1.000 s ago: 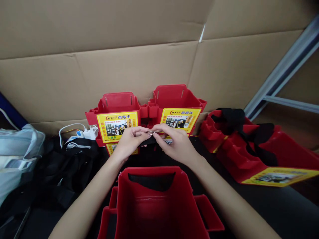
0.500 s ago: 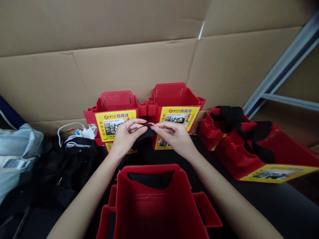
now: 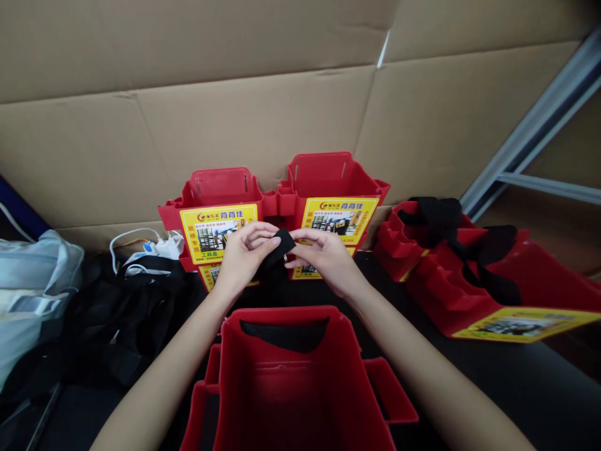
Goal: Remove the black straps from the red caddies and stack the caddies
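Between my hands is the end of a black webbing strap [image 3: 280, 248]. My left hand [image 3: 245, 252] pinches it from the left, thumb on top. My right hand [image 3: 327, 258] is closed at the strap's right edge, and a small metal ring [image 3: 285, 257] shows by its fingers, partly hidden. Nearest me stands a red plastic tool box [image 3: 291, 388], its opening facing up. Black webbing [image 3: 286, 335] lies across the slot in its far wall. How this webbing joins the strap in my hands is hidden.
Red boxes with yellow labels [image 3: 218, 235] stand against the cardboard wall [image 3: 253, 125]. Two more red boxes with black straps [image 3: 469, 282] are on the right. Black straps [image 3: 126, 313], a white power strip [image 3: 164, 247] and a pale bag [image 3: 32, 294] lie left. A metal frame [image 3: 530, 125] rises right.
The strap end has turned up and now shows flat between my hands. The metal ring, earlier upright between my fingertips, sits lower by my right fingers.
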`<action>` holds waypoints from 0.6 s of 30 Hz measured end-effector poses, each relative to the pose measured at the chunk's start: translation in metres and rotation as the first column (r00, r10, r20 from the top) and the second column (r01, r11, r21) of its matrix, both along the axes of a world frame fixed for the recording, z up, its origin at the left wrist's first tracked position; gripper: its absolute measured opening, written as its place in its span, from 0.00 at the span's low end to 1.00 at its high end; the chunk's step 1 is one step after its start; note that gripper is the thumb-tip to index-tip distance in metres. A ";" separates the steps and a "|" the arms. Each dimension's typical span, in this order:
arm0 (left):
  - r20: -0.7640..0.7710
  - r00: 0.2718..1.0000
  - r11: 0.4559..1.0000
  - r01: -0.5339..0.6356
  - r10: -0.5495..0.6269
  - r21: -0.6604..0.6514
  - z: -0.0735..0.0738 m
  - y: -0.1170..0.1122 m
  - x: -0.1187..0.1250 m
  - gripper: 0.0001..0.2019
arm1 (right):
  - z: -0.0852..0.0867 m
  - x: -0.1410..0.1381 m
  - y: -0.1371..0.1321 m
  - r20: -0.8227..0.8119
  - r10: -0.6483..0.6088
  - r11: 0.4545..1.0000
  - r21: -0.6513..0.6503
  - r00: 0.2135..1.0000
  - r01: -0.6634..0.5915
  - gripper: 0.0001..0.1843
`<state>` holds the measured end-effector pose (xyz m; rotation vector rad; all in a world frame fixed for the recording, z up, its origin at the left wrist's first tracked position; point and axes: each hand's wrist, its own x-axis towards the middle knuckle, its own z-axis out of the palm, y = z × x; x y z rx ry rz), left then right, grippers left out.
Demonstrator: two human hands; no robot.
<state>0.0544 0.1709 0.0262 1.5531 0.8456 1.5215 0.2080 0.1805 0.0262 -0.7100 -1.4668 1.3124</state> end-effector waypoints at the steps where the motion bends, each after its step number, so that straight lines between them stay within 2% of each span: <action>1: 0.003 1.000 1.000 0.007 -0.006 -0.007 0.000 0.000 0.000 0.07 | -0.001 0.000 0.001 -0.019 0.022 1.000 -0.018 1.000 -0.022 0.12; 6: 0.038 0.998 0.999 -0.046 0.045 0.008 0.002 0.002 -0.005 0.09 | 0.002 0.002 -0.001 -0.081 0.055 0.998 -0.015 0.995 -0.056 0.14; 9: -0.012 0.997 0.996 -0.074 0.073 -0.051 0.005 0.003 -0.010 0.08 | 0.005 0.005 -0.002 -0.087 0.032 0.999 0.017 0.996 -0.031 0.15; 13: -0.088 0.995 0.983 -0.062 0.047 -0.173 0.005 0.004 -0.013 0.09 | 0.006 0.007 0.000 -0.080 -0.020 0.996 0.081 0.997 0.026 0.17; 18: -0.075 0.997 0.986 0.001 -0.013 -0.167 0.000 0.005 -0.009 0.11 | 0.007 0.008 0.001 -0.071 0.000 1.000 0.018 0.998 0.001 0.15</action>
